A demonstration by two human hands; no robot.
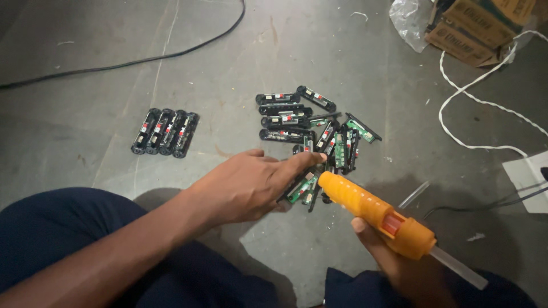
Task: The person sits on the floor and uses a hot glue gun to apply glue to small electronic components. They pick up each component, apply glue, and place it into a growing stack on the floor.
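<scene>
Brown cardboard boxes [476, 25] sit top right beside crumpled clear plastic [408, 17].

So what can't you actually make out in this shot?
- Head view: glue gun nozzle tip, hidden behind the left hand.
- Right hand: mostly covered by the gun and cut off by the bottom edge.
- Cardboard boxes: cut off by the top edge.

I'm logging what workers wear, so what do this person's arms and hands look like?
Both the left hand and the right hand are bare: no gloves, rings or watch visible. The left forearm is uncovered, with no sleeve in view. The right arm is out of view.
</scene>
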